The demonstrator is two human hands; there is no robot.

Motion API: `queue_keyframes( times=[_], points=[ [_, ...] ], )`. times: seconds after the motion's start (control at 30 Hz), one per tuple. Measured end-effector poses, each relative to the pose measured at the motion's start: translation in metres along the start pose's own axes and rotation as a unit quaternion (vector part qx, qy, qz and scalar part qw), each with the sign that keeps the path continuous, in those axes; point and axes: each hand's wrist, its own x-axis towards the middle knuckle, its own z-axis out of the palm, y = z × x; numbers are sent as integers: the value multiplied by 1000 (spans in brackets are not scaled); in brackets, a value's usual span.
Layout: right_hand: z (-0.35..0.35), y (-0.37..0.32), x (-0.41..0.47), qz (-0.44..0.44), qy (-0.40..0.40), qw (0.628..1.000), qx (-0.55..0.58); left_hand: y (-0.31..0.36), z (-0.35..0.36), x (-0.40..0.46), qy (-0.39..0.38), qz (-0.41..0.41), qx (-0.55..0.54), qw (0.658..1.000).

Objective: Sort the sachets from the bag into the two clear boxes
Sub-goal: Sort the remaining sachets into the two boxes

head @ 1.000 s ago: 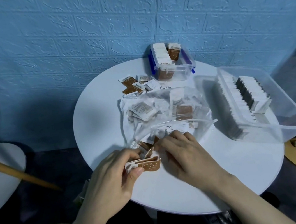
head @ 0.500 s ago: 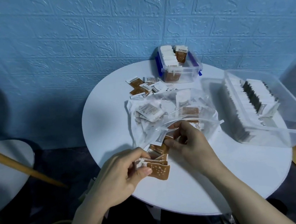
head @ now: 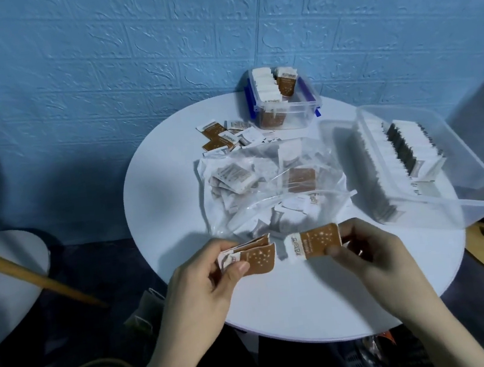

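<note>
Over the near edge of a round white table, the person's left hand grips a small stack of brown sachets, thumb pressed on the top one and fingers curled underneath, so that the brown ends fan out to the right. Just beside it, the right hand pinches a single brown sachet by its right end between thumb and fingers; its white band faces the stack, and the two lots are close but apart. Behind the hands lies a clear plastic bag, its mouth open toward the person, holding a loose heap of mostly white sachets with at least one brown one showing through the film. Beyond the bag, a few loose sachets, brown and white, lie scattered on the tabletop. At the far edge of the table stands a small clear box with blue clips on its sides; sachets stand on edge inside it, a row of white tops with brown packets at the front and back. On the right side of the table sits a larger clear box, overhanging the table's edge, with a long, tidy row of white sachets standing upright along its left half; its right half is bare plastic. A blue wall with a raised brick pattern rises behind the table, and a wooden stick slants across the lower left, over another pale round surface.
</note>
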Motion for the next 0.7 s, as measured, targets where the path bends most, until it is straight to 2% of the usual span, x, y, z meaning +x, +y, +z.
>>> queue_keyframes(
  times=[0.1, 0.33, 0.53, 0.7],
  points=[
    [1, 3, -13, 0, -38, 997, 65, 3, 10, -5, -9, -4, -12, 1000],
    [33, 10, -23, -17, 8, 998, -59, 9, 6, -2, -88, 32, 4, 996],
    [34, 7, -18, -76, -15, 984, -162, 11, 1, -4, -105, 56, -18, 993],
    [35, 0, -13, -64, -37, 979, -189, 5, 7, -8, -120, 79, 17, 989]
  ],
)
